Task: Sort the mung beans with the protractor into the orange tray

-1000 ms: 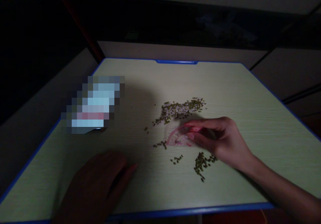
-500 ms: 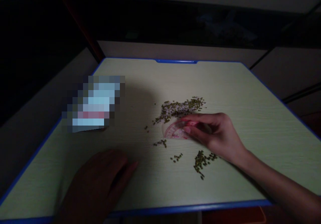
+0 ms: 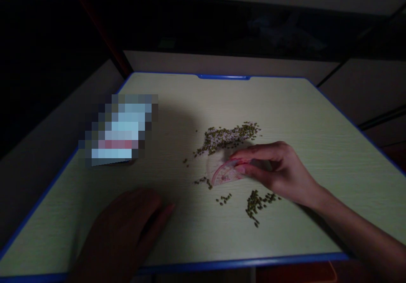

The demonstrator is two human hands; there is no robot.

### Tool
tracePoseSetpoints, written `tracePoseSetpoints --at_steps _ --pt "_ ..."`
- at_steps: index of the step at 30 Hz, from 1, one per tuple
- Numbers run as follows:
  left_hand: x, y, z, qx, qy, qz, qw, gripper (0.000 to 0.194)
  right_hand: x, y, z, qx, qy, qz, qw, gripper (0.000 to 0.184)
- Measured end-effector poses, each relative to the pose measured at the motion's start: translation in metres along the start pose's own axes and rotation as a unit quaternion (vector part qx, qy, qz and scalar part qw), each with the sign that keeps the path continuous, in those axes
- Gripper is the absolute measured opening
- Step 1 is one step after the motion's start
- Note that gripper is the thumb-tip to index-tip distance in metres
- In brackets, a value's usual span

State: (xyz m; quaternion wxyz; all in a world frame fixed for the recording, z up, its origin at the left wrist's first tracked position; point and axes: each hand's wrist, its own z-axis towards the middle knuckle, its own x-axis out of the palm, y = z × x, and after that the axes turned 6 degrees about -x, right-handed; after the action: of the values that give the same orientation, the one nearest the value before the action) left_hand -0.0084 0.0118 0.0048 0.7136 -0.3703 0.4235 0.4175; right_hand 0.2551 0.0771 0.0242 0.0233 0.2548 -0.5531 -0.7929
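My right hand (image 3: 279,168) pinches a clear semicircular protractor (image 3: 226,174) with pink-red markings between thumb and fingers. It is tilted, its curved edge toward the left, just in front of a long heap of small green beans mixed with white grains (image 3: 226,137). Its left lower corner is close to a few stray beans (image 3: 203,181). Nearer to me lie a small group of green beans (image 3: 255,202) and several loose beans (image 3: 223,199). In shadow at the lower left, my left hand (image 3: 127,219) rests on the table, thumb apart from the fingers, with nothing visible in it.
A pale wood-grain table (image 3: 177,92) with a blue rim carries everything. At the left stands a bright, pixelated object (image 3: 127,126), its kind hidden. A blue strip (image 3: 223,77) sits on the far edge. Something orange-red (image 3: 298,272) shows below the near edge.
The protractor has moved slightly toward me and right, away from the mixed heap, and has turned and tilted in my right hand. My left hand stays in place.
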Motion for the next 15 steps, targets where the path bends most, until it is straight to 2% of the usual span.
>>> tracePoseSetpoints --at_steps 7,15 --pt "0.0011 -0.002 0.0037 0.016 -0.016 0.007 1.0 0.037 0.0049 0.0031 0.0007 0.024 -0.021 -0.027 0.999 0.02" --pt "0.004 0.0028 -0.0025 0.007 0.011 0.011 1.0 0.037 0.0081 0.0017 0.0002 -0.003 -0.006 -0.005 1.0 0.019"
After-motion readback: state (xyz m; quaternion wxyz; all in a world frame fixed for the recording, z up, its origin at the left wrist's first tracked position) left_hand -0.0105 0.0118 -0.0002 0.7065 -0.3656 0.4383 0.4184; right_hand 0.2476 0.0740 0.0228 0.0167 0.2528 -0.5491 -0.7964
